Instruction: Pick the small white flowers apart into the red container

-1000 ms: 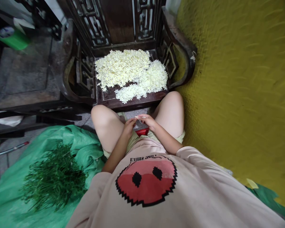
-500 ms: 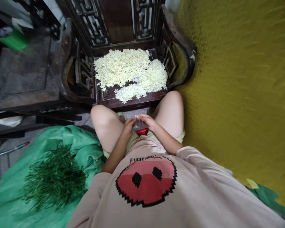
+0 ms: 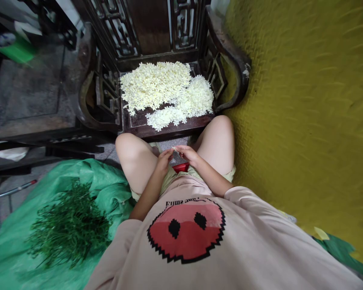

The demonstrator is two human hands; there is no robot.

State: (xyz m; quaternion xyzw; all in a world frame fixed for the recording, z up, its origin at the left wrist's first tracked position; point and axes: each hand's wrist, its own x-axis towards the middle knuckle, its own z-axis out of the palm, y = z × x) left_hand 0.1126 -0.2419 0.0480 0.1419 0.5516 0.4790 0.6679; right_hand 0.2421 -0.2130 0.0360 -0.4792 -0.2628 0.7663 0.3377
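Two bare hands are held close together between the thighs, with the fingers of the left hand and the right hand pinched on one small pale thing, too tiny to be made out. Just below the fingers, part of one red object is glimpsed, and past them a strip of speckled grey floor is seen.

Beyond the fingers, one dark wooden chair with two curved armrests is set facing the body. Its seat is covered in part by pale flowers, too many to be counted; they are spread in two joined masses, a larger creamy one and, to its right and front, a whiter one.

Left of the fingers and nearer the body, one green sheet is laid out, with one heap of green stems on it. Farther left, one dark table is placed beside the chair, bearing one blurred green roll; one metal rod is seen below. Right of the fingers, the side is closed off by one yellow embossed panel.
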